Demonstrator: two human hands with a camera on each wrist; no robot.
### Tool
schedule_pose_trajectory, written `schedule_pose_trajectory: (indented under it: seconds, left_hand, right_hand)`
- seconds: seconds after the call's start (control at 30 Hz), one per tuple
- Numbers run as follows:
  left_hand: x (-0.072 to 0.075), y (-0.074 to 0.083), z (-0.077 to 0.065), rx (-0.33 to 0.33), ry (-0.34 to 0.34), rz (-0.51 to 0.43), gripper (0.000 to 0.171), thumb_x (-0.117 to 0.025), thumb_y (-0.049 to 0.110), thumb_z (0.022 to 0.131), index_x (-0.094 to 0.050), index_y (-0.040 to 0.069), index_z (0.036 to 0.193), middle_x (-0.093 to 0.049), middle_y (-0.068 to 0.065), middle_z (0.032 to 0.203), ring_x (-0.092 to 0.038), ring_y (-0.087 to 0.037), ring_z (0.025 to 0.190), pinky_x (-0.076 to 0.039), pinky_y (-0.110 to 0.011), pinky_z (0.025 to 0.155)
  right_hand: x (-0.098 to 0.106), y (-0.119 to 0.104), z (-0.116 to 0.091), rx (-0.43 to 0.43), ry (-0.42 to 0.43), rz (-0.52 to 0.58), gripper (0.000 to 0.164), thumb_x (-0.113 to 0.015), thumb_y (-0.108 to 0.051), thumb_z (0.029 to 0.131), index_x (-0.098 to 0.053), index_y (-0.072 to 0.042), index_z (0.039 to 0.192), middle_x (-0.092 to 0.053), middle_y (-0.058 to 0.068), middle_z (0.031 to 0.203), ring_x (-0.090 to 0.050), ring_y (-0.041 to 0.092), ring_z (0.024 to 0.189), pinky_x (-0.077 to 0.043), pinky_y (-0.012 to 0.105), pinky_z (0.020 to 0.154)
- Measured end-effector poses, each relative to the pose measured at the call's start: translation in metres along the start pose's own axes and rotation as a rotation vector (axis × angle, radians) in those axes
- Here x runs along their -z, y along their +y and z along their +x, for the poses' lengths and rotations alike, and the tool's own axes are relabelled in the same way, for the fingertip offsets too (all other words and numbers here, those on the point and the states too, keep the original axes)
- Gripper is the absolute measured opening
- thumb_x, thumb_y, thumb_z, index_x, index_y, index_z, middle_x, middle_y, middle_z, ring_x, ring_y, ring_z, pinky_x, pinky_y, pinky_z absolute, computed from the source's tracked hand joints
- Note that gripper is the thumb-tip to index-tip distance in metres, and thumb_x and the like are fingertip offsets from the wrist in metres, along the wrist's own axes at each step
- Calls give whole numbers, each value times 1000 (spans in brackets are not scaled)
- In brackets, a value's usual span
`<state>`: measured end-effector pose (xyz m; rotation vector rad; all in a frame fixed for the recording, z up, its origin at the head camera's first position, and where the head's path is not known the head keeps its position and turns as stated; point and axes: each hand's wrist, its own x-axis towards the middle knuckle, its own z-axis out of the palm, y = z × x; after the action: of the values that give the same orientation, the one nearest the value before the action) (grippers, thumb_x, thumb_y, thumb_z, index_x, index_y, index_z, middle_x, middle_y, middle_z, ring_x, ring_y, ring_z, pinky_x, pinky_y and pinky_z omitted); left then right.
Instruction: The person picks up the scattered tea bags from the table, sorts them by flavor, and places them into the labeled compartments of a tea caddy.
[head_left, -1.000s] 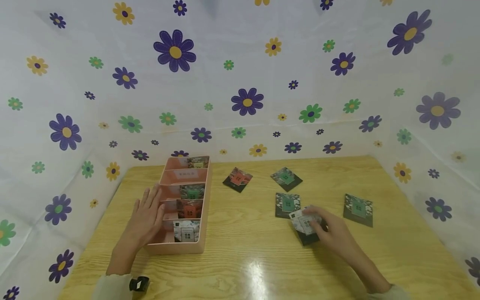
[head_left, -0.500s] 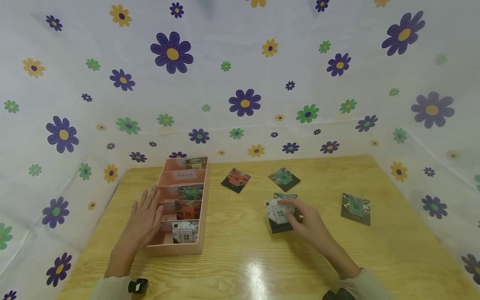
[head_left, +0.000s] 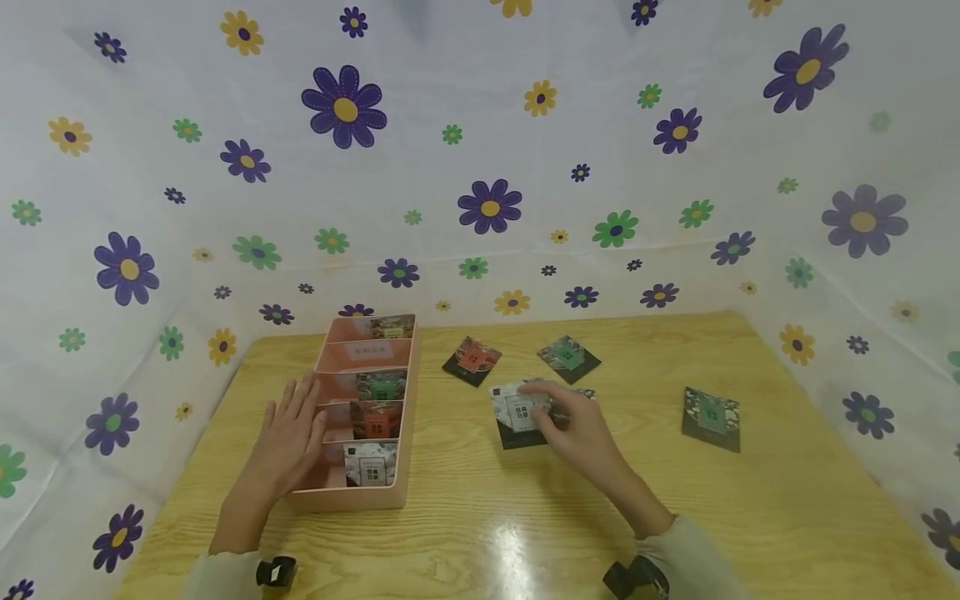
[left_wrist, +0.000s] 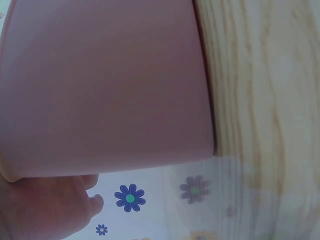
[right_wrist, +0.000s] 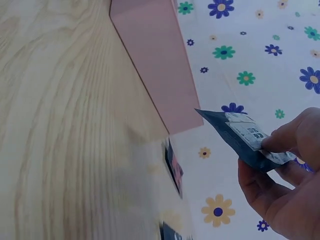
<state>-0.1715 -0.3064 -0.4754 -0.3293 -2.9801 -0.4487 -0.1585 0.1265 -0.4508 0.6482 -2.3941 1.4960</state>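
Observation:
My right hand (head_left: 588, 437) pinches a square white-and-black sachet (head_left: 517, 412) between thumb and fingers, held above the table. The right wrist view shows this sachet (right_wrist: 245, 135) tilted, the thumb on its printed face. My left hand (head_left: 279, 450) lies with straight fingers along the left side of a pink divided box (head_left: 348, 500). In the box stand a white sachet (head_left: 370, 464) in the nearest compartment, then a red sachet (head_left: 377, 421) and a green sachet (head_left: 382, 385). A yellow-labelled sachet (head_left: 392, 327) is in the farthest one.
On the wooden table (head_left: 465, 517) lie a red sachet (head_left: 472, 358), a green sachet (head_left: 567, 358) behind the right hand and another green sachet (head_left: 711, 418) at right. One more sachet (head_left: 587, 402) is mostly hidden by the right hand. Flower-printed cloth (head_left: 420, 167) encloses the table.
My right hand has carried the white-and-black sachet leftward and slightly away from me, lifting it past the green sachet toward the box. My left hand has stayed at the box.

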Motion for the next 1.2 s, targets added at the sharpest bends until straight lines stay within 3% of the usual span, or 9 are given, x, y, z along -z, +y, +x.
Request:
schedule_pose_trajectory:
  seconds: [0.07,0.13,0.27,0.4,0.67,0.93,1.1,1.2]
  left_hand:
    - [-1,0,0,2,-5,1,61,-32,30,112,-20,-5,161,-12,-22,169,-5,-46,155,-8,-71,118]
    - [0,0,0,0,-8,-3,62,-31,31,112,-19,-5,161,-11,-23,169,-5,-46,155,-8,-71,118]
    - [1,-2,1,-9,-1,-12,61,-32,30,113,-20,-6,161,-11,-23,169,-6,-48,154,-8,-72,117]
    - [0,-4,1,-11,-1,-17,61,-31,31,113,-20,-5,161,-11,-22,169,-6,-47,154,-7,-72,117]
    - [-3,-7,-2,-20,31,-24,60,-31,31,113,-22,-5,160,-14,-24,168,-6,-48,154,-8,-73,116]
    - [0,-4,-1,-8,10,-16,62,-30,32,113,-18,-4,162,-12,-22,169,-4,-46,155,-6,-71,118]
    - [1,-1,0,-12,-2,0,62,-31,31,113,-18,-4,162,-11,-22,169,-5,-47,154,-7,-72,117]
    - [0,0,0,-16,-3,9,62,-31,31,113,-18,-4,161,-11,-22,169,-6,-47,154,-7,-72,117]
  right_hand:
    - [-4,-2,4,2,7,15,33,-65,6,96,-72,-10,124,-73,10,118,-42,4,52,-40,22,47]
    - [-8,-4,7,3,15,34,33,-66,5,96,-72,-10,124,-71,10,124,-48,6,55,-40,22,47]
    - [-19,-7,12,-16,13,73,33,-68,2,96,-72,-12,126,-70,9,129,-70,16,75,-52,24,54]
    - [-33,-13,15,-43,14,92,32,-71,-2,95,-73,-15,125,-70,6,127,-74,23,94,-61,30,67]
    - [-63,-27,27,-45,-17,225,30,-69,-1,96,-73,-12,124,-70,7,125,-73,25,91,-60,32,66]
    - [-94,-41,38,-15,-26,318,30,-70,1,95,-71,-4,125,-69,14,127,-74,33,91,-61,40,67]
    - [-107,-62,39,17,-41,356,31,-68,10,93,-67,6,123,-68,23,125,-73,41,90,-62,46,70]
    - [-111,-78,39,50,-34,367,29,-67,12,92,-67,9,121,-68,25,122,-72,41,89,-63,40,70]
